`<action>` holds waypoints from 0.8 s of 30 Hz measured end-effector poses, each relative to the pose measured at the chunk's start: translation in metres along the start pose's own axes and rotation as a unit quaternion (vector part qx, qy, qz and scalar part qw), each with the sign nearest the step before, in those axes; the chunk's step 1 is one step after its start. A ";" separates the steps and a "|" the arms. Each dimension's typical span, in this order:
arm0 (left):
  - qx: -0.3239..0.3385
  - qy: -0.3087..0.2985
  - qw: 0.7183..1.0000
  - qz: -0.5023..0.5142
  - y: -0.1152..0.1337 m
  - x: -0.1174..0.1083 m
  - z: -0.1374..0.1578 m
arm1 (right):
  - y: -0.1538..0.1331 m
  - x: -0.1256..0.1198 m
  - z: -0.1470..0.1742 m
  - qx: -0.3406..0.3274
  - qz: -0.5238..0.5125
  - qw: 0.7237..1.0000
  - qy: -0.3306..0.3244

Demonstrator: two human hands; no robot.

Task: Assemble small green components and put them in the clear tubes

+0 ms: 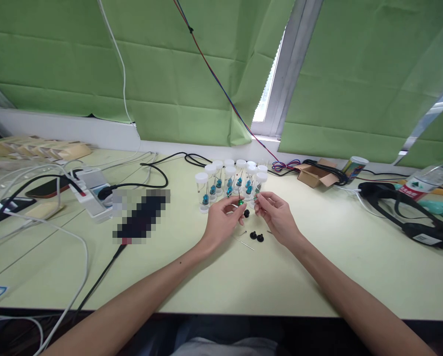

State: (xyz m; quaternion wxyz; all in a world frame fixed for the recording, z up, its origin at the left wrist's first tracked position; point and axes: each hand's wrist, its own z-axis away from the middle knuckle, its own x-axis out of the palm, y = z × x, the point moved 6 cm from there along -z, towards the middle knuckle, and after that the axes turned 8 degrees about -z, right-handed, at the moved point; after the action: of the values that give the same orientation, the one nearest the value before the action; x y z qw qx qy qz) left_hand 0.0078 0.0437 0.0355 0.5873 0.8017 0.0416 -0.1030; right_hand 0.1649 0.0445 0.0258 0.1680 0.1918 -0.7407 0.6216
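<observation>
My left hand (223, 220) is closed, its fingertips pinching a small shiny green part (241, 202) with a thin dark stem rising from it. Close beside it, my right hand (279, 216) pinches a thin rod that points toward the green part; whether the two touch I cannot tell. Just beyond both hands stands a cluster of several clear tubes (202, 190) with white caps, many with small blue parts inside. Below my fingers lie two black round knobs (260, 238), and another black knob (246, 213) sits between the hands. A thin metal rod (247, 245) rests on the table.
At left are a white power strip (95, 198), tangled cables, and a blurred dark device (142, 217). At right, a small cardboard box (314, 175), a can (355, 169), a black headset (410, 217) and a plastic bottle (425, 180) stand on the pale table (318, 277).
</observation>
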 end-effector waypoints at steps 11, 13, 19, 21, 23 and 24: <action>-0.005 0.012 1.000 -0.002 -0.002 -0.002 0.000 | 0.003 0.000 0.001 0.028 0.023 0.999 -0.005; -0.007 0.013 1.000 -0.003 -0.002 -0.002 0.000 | 0.004 0.000 0.001 0.033 0.019 0.999 -0.006; -0.009 0.015 1.000 -0.002 -0.005 -0.002 -0.001 | 0.004 0.000 0.000 0.038 0.022 0.999 -0.011; -0.007 0.013 1.000 -0.001 -0.006 -0.001 -0.001 | 0.005 0.000 0.000 0.040 0.021 0.999 -0.012; -0.007 0.013 1.000 -0.002 -0.006 -0.001 -0.001 | 0.005 0.000 0.000 0.042 0.020 0.999 -0.012; -0.007 0.012 1.000 -0.004 -0.006 -0.001 -0.001 | 0.005 0.000 0.000 0.044 0.019 0.999 -0.013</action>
State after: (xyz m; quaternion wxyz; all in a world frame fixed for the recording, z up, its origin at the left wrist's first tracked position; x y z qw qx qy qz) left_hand 0.0057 0.0469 0.0304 0.5922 0.7984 0.0531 -0.0952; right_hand 0.1620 0.0448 0.0217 0.1376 0.1928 -0.7187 0.6538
